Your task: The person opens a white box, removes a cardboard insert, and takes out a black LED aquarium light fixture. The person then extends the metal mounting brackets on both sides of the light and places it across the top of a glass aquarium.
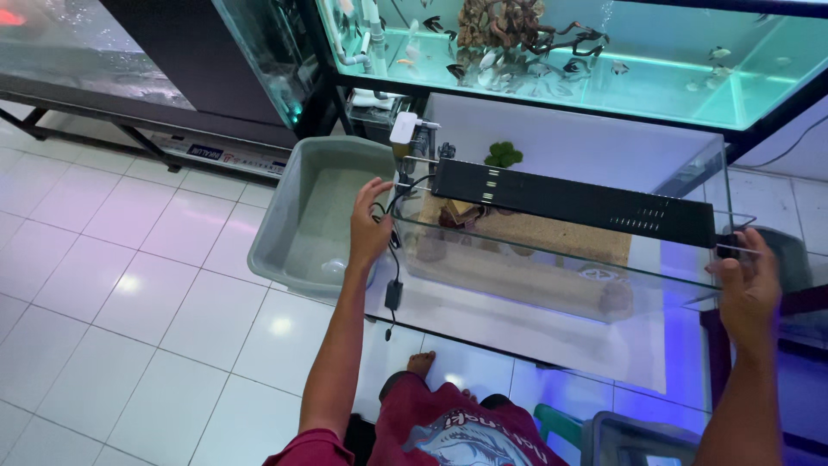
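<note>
A small clear glass aquarium [552, 263] stands in front of me, with a sand bed, a few stones and a green plant [503, 155] inside. A long black light bar [573, 202] lies across its top rim. My left hand [369, 226] grips the tank's left end, by the bar's bracket and a dangling black cable [393, 289]. My right hand [749, 285] holds the right end of the tank at the bar's other bracket. A small white filter [403, 129] hangs at the back left corner.
A grey plastic tub [293, 226] with some water sits on the white tiled floor, left of the tank. A large lit aquarium [604, 52] with fish stands behind, and another tank [86, 52] at the far left. My bare foot [421, 362] shows below.
</note>
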